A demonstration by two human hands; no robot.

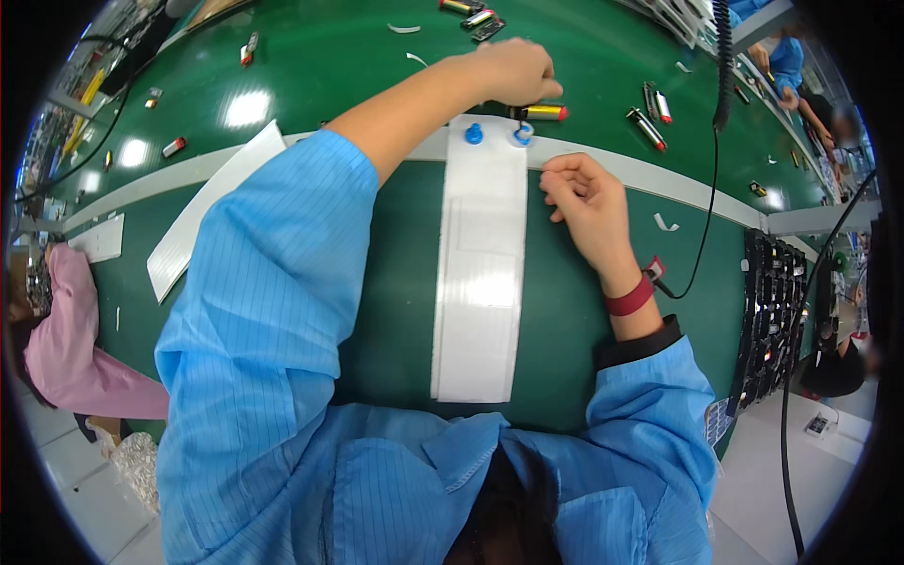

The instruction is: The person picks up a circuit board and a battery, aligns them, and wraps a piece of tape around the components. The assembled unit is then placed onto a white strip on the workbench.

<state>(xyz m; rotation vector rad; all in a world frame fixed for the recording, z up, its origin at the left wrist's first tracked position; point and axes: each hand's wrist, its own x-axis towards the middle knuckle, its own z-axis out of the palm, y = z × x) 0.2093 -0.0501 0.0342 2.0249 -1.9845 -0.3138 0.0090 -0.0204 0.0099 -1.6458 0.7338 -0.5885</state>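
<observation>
My left hand reaches across to the far end of a long white plastic board, fingers curled downward and closed. What they hold, if anything, is hidden. Just below that hand lies a small battery-like cylinder with a yellow body and red end. Two small blue fittings stand on the board's far end, and a thin dark piece rises from the right one. My right hand is beside the board, fingers curled in and thumb near the index finger; nothing can be made out in its grip.
A second white board lies at the left. Several small cylinders are scattered on the green surface beyond a pale rail. A black cord runs to my red wristband. A black tray stands right; a person in pink sits left.
</observation>
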